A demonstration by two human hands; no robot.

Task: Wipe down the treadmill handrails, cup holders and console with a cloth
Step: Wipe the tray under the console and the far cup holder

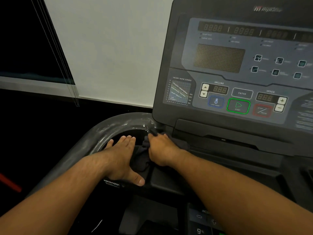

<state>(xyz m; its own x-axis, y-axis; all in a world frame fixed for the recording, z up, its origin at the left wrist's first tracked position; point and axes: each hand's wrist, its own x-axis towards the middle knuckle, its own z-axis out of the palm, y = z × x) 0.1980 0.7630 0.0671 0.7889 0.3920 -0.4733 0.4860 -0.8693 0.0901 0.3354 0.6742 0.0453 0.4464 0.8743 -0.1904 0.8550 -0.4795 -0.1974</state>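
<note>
The left hand (122,155) lies flat with its fingers straight and close together and the thumb spread wide toward the person, resting across the near rim of the cup holder (135,132), a dark round hollow at the left end of the treadmill's front. The right hand (162,148) is just beside it, its fingers curled down around a bunched dark cloth (142,158). The cloth sits at the right rim of the cup holder, between the two hands, with a fold trailing under the left palm's edge and another part poking out past the right fingertips toward the base of the console (237,65). The grey handrail (94,133) curves around the far and left side of the cup holder and shows whitish smears and a few wet glints along its top. The console rises tilted behind the hands, its number displays dark, with a green-ringed START button (238,106) in the lower row. A pale wall (110,48) stands behind on the left, and thin cords (55,53) hang before a dark window.
</note>
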